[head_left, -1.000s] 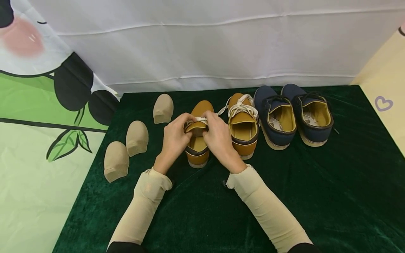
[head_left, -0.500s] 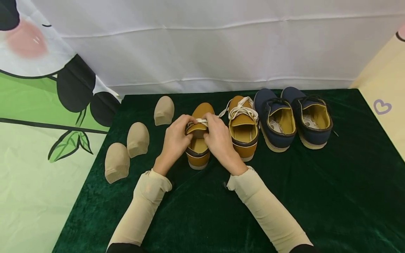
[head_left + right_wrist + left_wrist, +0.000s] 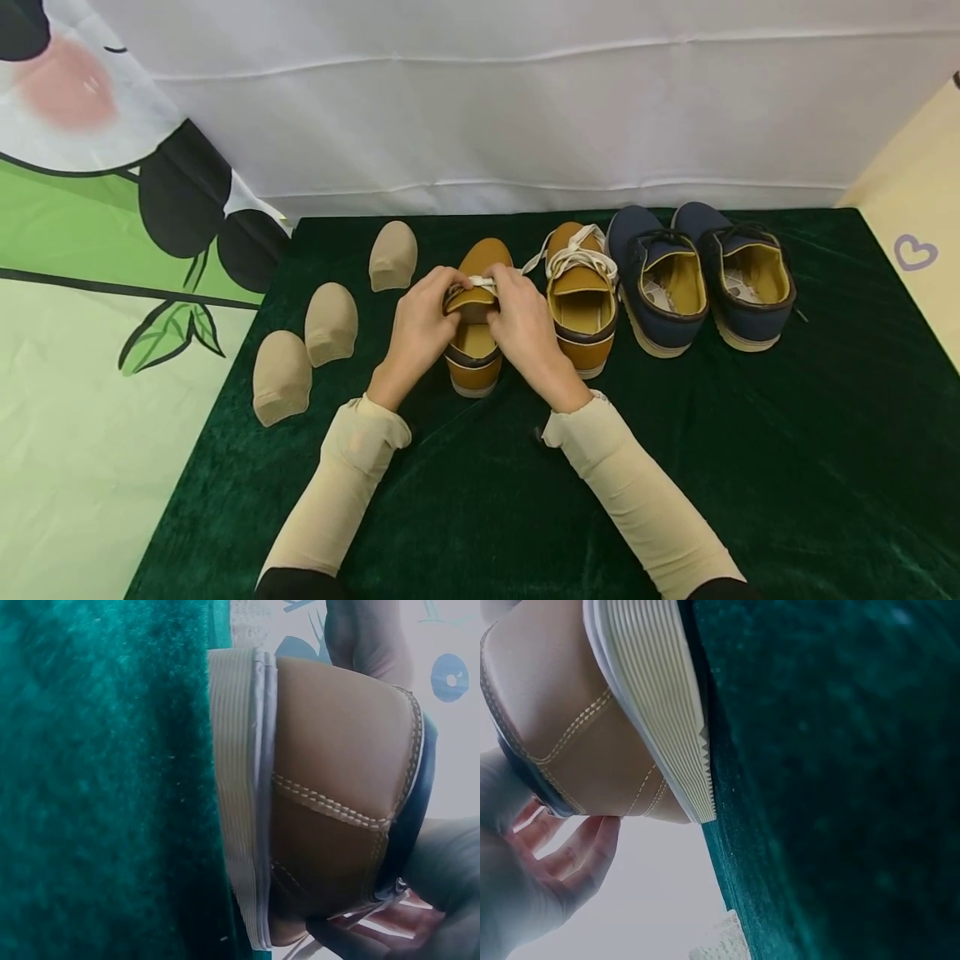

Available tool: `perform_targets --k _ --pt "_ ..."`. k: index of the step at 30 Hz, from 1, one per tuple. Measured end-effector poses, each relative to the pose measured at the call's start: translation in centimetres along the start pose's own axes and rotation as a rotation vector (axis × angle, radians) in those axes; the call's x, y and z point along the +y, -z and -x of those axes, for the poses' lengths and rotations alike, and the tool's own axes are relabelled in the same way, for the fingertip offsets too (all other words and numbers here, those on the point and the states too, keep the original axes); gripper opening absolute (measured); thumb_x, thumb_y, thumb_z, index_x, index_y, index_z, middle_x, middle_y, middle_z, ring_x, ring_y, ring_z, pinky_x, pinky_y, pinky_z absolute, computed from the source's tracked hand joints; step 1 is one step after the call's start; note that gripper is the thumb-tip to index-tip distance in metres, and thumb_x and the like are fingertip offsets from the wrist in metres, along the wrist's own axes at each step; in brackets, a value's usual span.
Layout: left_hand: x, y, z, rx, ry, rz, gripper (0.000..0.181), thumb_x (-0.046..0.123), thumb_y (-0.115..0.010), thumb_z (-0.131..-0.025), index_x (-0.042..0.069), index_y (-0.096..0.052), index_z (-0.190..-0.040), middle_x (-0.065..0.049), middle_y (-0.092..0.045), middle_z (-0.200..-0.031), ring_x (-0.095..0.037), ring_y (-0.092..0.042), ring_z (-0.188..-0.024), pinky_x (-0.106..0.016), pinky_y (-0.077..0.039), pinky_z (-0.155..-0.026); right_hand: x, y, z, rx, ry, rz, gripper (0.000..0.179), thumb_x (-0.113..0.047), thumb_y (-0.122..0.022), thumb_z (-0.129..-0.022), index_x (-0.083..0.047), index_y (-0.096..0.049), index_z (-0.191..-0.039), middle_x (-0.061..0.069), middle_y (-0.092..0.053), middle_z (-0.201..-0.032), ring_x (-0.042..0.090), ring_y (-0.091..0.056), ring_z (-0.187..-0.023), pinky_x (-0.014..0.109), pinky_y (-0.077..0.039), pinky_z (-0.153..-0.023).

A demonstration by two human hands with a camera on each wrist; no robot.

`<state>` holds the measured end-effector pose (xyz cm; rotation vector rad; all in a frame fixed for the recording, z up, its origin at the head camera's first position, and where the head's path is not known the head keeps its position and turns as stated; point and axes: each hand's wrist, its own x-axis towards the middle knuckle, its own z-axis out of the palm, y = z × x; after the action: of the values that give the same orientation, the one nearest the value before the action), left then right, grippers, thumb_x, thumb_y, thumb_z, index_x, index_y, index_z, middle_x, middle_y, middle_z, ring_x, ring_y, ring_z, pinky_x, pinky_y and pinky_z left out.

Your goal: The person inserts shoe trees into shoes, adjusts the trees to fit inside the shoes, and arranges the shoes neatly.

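A tan lace-up shoe (image 3: pixel 474 381) stands on the green cloth, toe pointing away, its opening facing me. My left hand (image 3: pixel 420 323) grips the left edge of its opening, thumb toward the inside and fingers outside. On the opposite edge, my right hand (image 3: pixel 528 327) holds the shoe the same way. White laces (image 3: pixel 486 283) cross between the fingertips. In the left wrist view, fingers touch the side of the shoe (image 3: pixel 562 750) above its ribbed sole. From the right wrist, the shoe's stitched side (image 3: pixel 337 742) shows, with right fingers near the lace; some fingertips are hidden.
Just right stands a second tan shoe (image 3: pixel 588 353) with loosely looped white laces. Beyond it are two navy shoes (image 3: pixel 671 335) (image 3: pixel 753 327). Three beige toe-shaped blocks (image 3: pixel 393 254) (image 3: pixel 331 323) (image 3: pixel 281 377) lie to the left. A white cloth wall (image 3: pixel 480 125) rises behind.
The camera view shifts slightly. Both hands stay at the shoe's opening, and their fingers move only a little around the laces; the other shoes and blocks stay put.
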<state>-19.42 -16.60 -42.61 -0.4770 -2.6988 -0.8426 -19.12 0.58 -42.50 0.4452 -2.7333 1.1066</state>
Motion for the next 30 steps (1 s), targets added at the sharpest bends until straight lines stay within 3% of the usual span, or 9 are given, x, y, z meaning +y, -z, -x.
perform_targets --k 9,15,23,30 --pt "0.2 0.3 0.0 -0.036 0.022 0.009 0.036 -0.008 -0.070 -0.086 0.014 -0.066 -0.115 -0.005 -0.066 -0.117 -0.024 -0.063 -0.098 -0.043 -0.056 -0.084 0.1 0.3 0.2 -0.035 0.015 0.012 0.040 0.003 -0.069 -0.094 -0.008 -0.057 -0.131 0.013 -0.065 -0.130 0.031 -0.063 -0.111 0.047 -0.057 -0.095" --pt "0.4 1.2 0.1 -0.115 0.029 0.040 0.032 0.000 -0.070 -0.092 0.015 -0.065 -0.120 -0.006 -0.064 -0.125 -0.024 -0.062 -0.103 -0.043 -0.057 -0.087 0.3 0.5 0.2 -0.058 0.053 0.038 0.043 0.000 -0.068 -0.096 -0.007 -0.056 -0.137 0.014 -0.063 -0.136 0.033 -0.063 -0.119 0.048 -0.056 -0.100" --pt "0.4 2.4 0.0 -0.234 0.037 0.051 0.030 0.020 -0.070 -0.101 0.017 -0.062 -0.130 -0.005 -0.061 -0.136 -0.025 -0.063 -0.112 -0.048 -0.055 -0.096 0.4 1.3 0.7 -0.068 0.083 0.048 0.052 -0.011 -0.069 -0.099 -0.007 -0.052 -0.148 0.015 -0.059 -0.147 0.035 -0.062 -0.129 0.050 -0.054 -0.106" --pt "0.5 3.0 0.1 -0.261 0.009 0.042 0.037 0.041 -0.059 -0.106 0.019 -0.061 -0.135 -0.003 -0.061 -0.140 -0.024 -0.064 -0.119 -0.049 -0.055 -0.101 0.4 2.0 1.2 -0.082 0.071 0.048 0.058 -0.019 -0.069 -0.101 -0.009 -0.048 -0.154 0.015 -0.054 -0.155 0.034 -0.057 -0.138 0.051 -0.050 -0.112"
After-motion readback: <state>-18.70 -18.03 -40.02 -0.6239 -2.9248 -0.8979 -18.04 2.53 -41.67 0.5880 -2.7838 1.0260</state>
